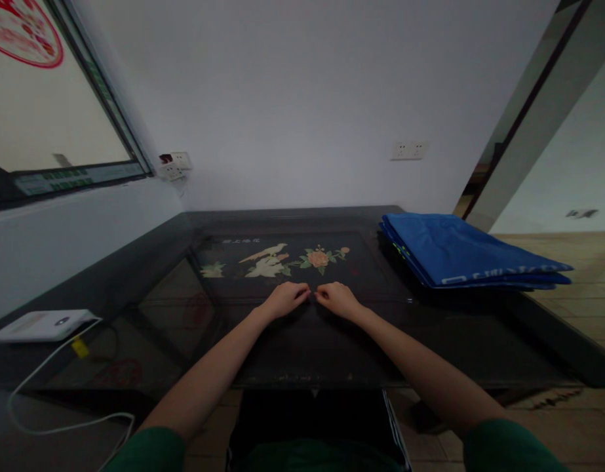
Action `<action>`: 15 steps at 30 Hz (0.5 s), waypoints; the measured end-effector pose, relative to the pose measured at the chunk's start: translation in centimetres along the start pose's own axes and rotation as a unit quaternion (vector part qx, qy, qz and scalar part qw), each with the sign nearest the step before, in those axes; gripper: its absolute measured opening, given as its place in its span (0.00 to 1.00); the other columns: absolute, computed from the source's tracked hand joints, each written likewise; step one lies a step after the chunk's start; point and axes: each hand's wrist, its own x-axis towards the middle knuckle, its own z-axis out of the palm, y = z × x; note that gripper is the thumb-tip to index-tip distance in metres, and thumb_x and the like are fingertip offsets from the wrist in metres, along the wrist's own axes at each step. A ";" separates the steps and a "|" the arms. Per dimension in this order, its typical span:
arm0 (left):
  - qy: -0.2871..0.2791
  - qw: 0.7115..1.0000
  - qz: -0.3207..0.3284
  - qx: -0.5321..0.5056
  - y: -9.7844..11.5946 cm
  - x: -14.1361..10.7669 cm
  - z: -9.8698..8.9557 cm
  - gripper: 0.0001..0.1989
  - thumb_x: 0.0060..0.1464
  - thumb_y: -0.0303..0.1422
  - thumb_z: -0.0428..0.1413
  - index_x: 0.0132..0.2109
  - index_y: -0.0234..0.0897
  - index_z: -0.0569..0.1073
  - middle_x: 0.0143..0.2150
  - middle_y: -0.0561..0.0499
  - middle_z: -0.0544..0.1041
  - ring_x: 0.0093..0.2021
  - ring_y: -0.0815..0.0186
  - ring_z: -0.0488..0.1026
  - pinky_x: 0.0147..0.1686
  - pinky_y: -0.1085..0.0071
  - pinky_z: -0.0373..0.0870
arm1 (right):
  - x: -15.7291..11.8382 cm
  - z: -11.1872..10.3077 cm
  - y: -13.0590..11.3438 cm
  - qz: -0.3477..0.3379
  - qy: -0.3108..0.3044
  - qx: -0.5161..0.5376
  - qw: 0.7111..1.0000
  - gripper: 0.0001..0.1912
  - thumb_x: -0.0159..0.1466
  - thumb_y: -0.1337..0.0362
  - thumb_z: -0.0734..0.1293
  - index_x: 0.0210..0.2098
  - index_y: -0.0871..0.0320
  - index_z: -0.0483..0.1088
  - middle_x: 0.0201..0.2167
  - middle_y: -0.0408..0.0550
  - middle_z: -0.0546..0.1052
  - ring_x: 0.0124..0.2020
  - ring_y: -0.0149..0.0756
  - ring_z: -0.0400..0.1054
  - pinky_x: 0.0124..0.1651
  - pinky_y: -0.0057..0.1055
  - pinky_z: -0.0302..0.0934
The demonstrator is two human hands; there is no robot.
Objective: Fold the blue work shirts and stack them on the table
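Note:
My left hand (285,299) rests on a dark, glossy table (326,351), its fingers curled closed and nothing seen in them. Close beside it, a small gap apart, my right hand (338,300) lies on the same surface, also curled closed with nothing visible inside. Just beyond both hands, the tabletop carries a picture of pale birds and a flowering branch (318,259). A folded blue cloth or bag (464,249) with white print along its edge lies to the right, apart from my right hand.
At the table's left end lies a white device (44,326) with a white cable (61,429) hanging past the edge and a yellow tag (80,347). Wall sockets (409,151) sit on the white wall behind. A window (61,92) is at the upper left.

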 end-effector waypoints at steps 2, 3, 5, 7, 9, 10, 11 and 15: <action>-0.001 1.000 -0.001 -0.002 0.1 0.0 -0.1 0.13 0.63 0.36 0.46 0.39 0.39 0.75 0.31 0.52 0.76 0.32 0.66 0.71 0.32 0.75 0.60 | 0.0 0.0 0.0 0.002 -0.001 -0.001 1.000 0.15 0.66 0.60 0.60 0.29 0.57 0.73 0.28 0.46 0.77 0.30 0.32 0.68 0.29 0.27 0.44; -0.001 1.000 -0.002 -0.002 0.1 0.0 -0.1 0.13 0.63 0.36 0.46 0.39 0.39 0.75 0.31 0.52 0.76 0.31 0.66 0.71 0.32 0.75 0.60 | 0.0 0.0 0.0 0.003 -0.003 -0.001 1.000 0.15 0.66 0.60 0.59 0.29 0.57 0.73 0.28 0.47 0.77 0.31 0.32 0.68 0.29 0.27 0.45; -0.003 1.000 -0.004 -0.003 0.2 0.0 -0.2 0.13 0.63 0.35 0.47 0.39 0.39 0.75 0.31 0.52 0.76 0.31 0.67 0.71 0.32 0.75 0.60 | 0.0 -0.1 -0.1 0.004 -0.005 0.001 1.000 0.15 0.66 0.60 0.59 0.29 0.57 0.74 0.29 0.47 0.77 0.31 0.32 0.68 0.29 0.27 0.45; -0.006 1.000 -0.007 -0.005 0.3 0.0 -0.3 0.13 0.63 0.36 0.47 0.39 0.39 0.75 0.31 0.52 0.76 0.30 0.67 0.70 0.31 0.75 0.60 | -0.1 -0.2 -0.1 0.005 -0.005 0.003 1.000 0.15 0.66 0.60 0.60 0.29 0.57 0.74 0.29 0.47 0.77 0.31 0.32 0.68 0.29 0.27 0.45; -0.008 1.000 -0.010 -0.006 0.3 0.0 -0.3 0.13 0.63 0.36 0.47 0.39 0.39 0.75 0.30 0.52 0.76 0.29 0.67 0.70 0.30 0.75 0.59 | -0.1 -0.3 -0.2 0.002 -0.004 0.003 1.000 0.15 0.66 0.60 0.60 0.30 0.57 0.74 0.29 0.47 0.77 0.31 0.32 0.67 0.29 0.27 0.45; -0.007 1.000 -0.010 -0.006 0.3 0.0 -0.3 0.13 0.63 0.36 0.47 0.39 0.39 0.75 0.30 0.52 0.76 0.29 0.67 0.70 0.30 0.75 0.59 | -0.2 -0.4 -0.2 0.001 -0.004 0.002 1.000 0.15 0.66 0.60 0.60 0.30 0.57 0.74 0.29 0.47 0.77 0.31 0.32 0.67 0.29 0.27 0.45; -0.006 1.000 -0.009 -0.004 0.4 0.0 -0.3 0.13 0.63 0.36 0.47 0.39 0.39 0.75 0.31 0.52 0.76 0.30 0.67 0.70 0.30 0.75 0.59 | -0.2 -0.4 -0.2 0.000 -0.003 0.001 1.000 0.15 0.66 0.60 0.60 0.30 0.57 0.74 0.29 0.47 0.77 0.30 0.32 0.67 0.29 0.27 0.45; -0.003 1.000 -0.007 -0.005 0.6 -0.1 -0.4 0.12 0.62 0.35 0.47 0.40 0.39 0.75 0.32 0.52 0.77 0.31 0.66 0.71 0.31 0.75 0.60 | -0.2 -0.3 -0.2 -0.002 -0.002 0.001 1.000 0.14 0.66 0.60 0.60 0.29 0.57 0.73 0.28 0.46 0.77 0.30 0.32 0.67 0.28 0.27 0.43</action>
